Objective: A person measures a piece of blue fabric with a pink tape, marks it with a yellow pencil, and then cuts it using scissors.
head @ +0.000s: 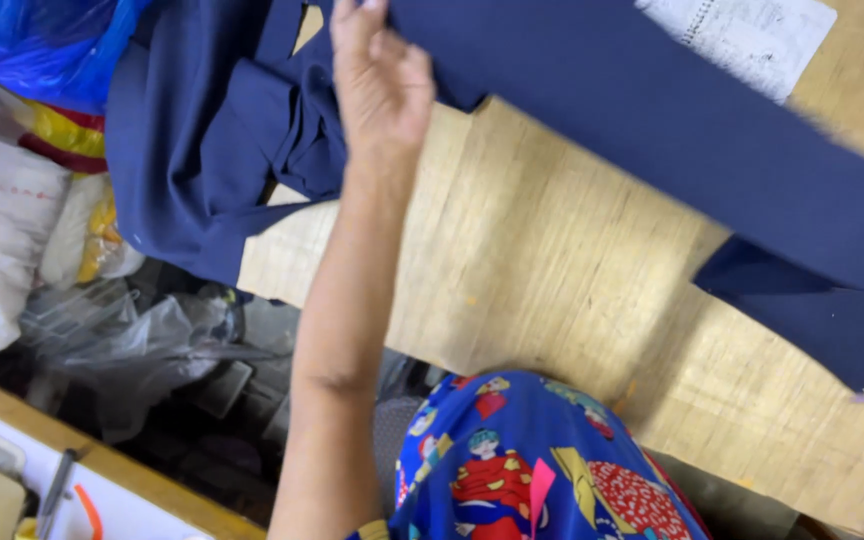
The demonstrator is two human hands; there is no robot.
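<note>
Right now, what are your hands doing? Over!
Left hand flat on navy cloth, fingers spread. Right hand out of view. Cloth draped across wooden table. Notebook beyond the cloth.

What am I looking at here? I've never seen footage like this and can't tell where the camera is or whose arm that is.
The camera sits on a person's head and looks down, so the view is tilted. The bare arm reaching up the middle belongs to that person; it appears to be the left hand, resting on dark navy cloth spread over a worn wooden table. Whether the fingers grip the cloth or only press on it is hard to tell. The right hand is out of view. The bright printed blue fabric at the bottom is the person's own clothing. A sheet of paper lies at the top right, and plastic bags are piled beside the table on the left.
</note>
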